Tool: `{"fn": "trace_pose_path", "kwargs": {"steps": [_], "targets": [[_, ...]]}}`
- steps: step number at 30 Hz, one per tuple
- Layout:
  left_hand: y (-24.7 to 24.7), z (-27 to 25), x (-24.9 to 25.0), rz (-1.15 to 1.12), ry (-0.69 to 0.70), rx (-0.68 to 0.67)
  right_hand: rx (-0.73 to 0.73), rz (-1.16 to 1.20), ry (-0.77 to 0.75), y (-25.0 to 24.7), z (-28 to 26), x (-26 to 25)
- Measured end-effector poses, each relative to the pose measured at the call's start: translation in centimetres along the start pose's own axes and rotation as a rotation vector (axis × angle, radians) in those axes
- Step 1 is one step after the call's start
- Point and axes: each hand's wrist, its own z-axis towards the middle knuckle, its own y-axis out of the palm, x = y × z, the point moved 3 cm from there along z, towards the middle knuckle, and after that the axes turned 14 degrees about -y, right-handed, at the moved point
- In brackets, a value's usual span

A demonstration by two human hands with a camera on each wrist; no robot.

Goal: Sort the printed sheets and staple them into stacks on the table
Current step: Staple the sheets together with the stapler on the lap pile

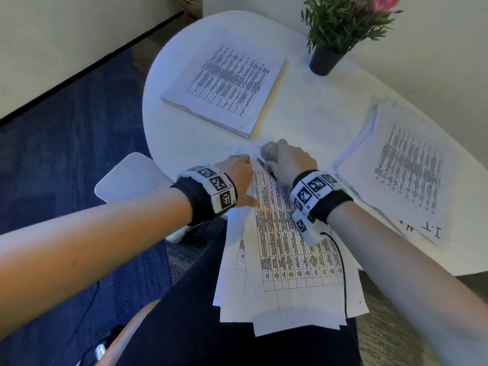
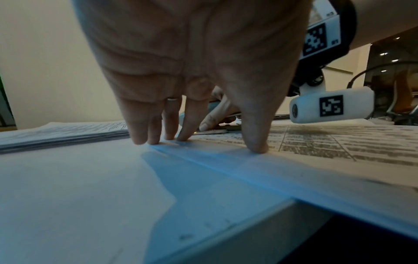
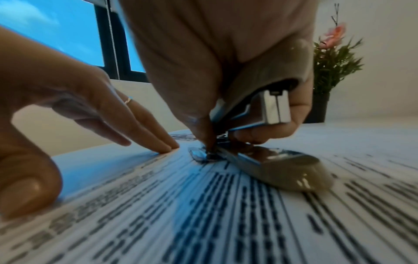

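Observation:
A loose set of printed table sheets (image 1: 285, 249) lies at the near edge of the white round table (image 1: 311, 112) and hangs over onto a lap. My left hand (image 1: 237, 171) presses straight fingers (image 2: 156, 137) on the sheets' top left corner. My right hand (image 1: 290, 161) grips a grey stapler (image 1: 269, 151) at that same top corner (image 3: 203, 153). The stapler's (image 3: 267, 114) upper arm is raised and its grey base (image 3: 291, 169) lies on top of the sheet. A thick stack (image 1: 227, 88) sits at the far left, and another pile (image 1: 404, 170) lies at the right.
A potted plant (image 1: 340, 30) with a pink flower stands at the back right of the table. A white chair seat (image 1: 132, 178) sits left of the table over blue carpet (image 1: 71, 143). A black cable (image 1: 343, 270) runs from the right wrist across the sheets.

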Motion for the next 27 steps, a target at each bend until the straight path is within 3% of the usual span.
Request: {"fn": "trace_pose_path", "kwargs": {"steps": [5,12,17,19,27], "targets": [[0.1,0.3,0.1,-0.025,-0.005,-0.007,0.035,-0.059,0.022,0.4,0.6,-0.7],[0.0,0.2,0.3,-0.030,-0.011,-0.012,0.015,0.101,0.213,1.0,1.6,-1.6],[0.4,0.3,0.1,-0.027,-0.016,0.010,0.043,-0.139,-0.034,0.3,1.8,-1.3],[0.5,0.4,0.2,-0.020,-0.023,0.007,0.045,-0.139,-0.063,0.1,2.1,-0.9],[0.4,0.7,0.0,-0.019,-0.022,0.010,0.014,0.165,0.183,0.4,2.6,-1.2]]}}
